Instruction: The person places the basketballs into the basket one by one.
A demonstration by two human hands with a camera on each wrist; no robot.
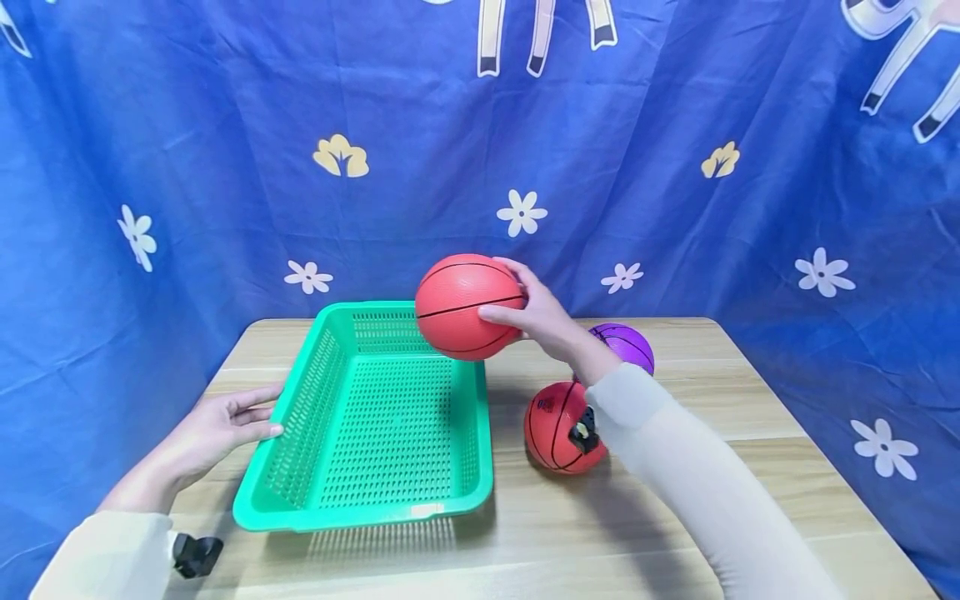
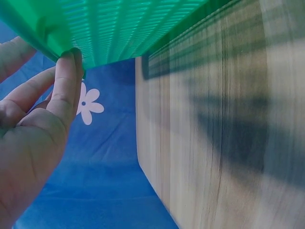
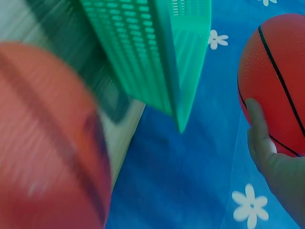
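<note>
My right hand (image 1: pixel 543 312) grips an orange-red toy basketball (image 1: pixel 465 308) with black lines, held in the air over the far right corner of a green plastic basket (image 1: pixel 483 450). The right wrist view also has this ball (image 3: pixel 276 81), with fingers along its side. On the left, my left hand (image 1: pixel 221 429) holds the basket's left rim, thumb on top and fingers at the outer side. The left wrist view has those fingers (image 2: pixel 64 90) against the rim. The perforated basket holds nothing.
A second orange-red basketball (image 1: pixel 551 425) rests on the wooden table (image 1: pixel 555 542) right of the basket, partly behind my right wrist. Beyond it is a purple ball (image 1: pixel 630 346), partly hidden by the forearm. A blue patterned curtain (image 1: pixel 420 183) hangs round the table.
</note>
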